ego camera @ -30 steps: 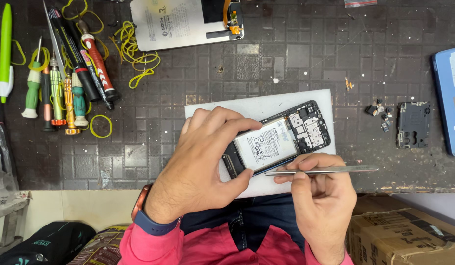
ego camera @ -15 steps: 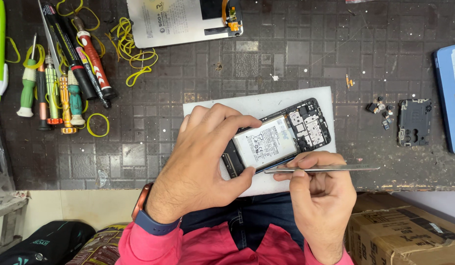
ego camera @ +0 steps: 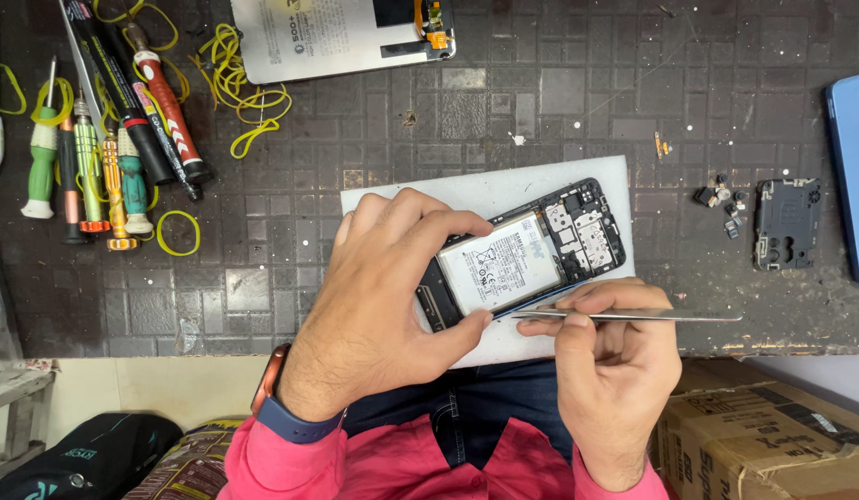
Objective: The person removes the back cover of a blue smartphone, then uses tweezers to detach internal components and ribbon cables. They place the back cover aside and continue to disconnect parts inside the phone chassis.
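The left hand clamps the opened phone, its long axis slanting up-right, while the right hand pinches tweezers along the phone's near edge.

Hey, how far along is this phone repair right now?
Done: the opened phone lies with its back off on a white pad, and a black cover plate and small loose parts sit aside. In hand: the left hand steadies the phone while the right hand holds metal tweezers at its lower edge beside the battery. Left: the battery is still seated in the frame.
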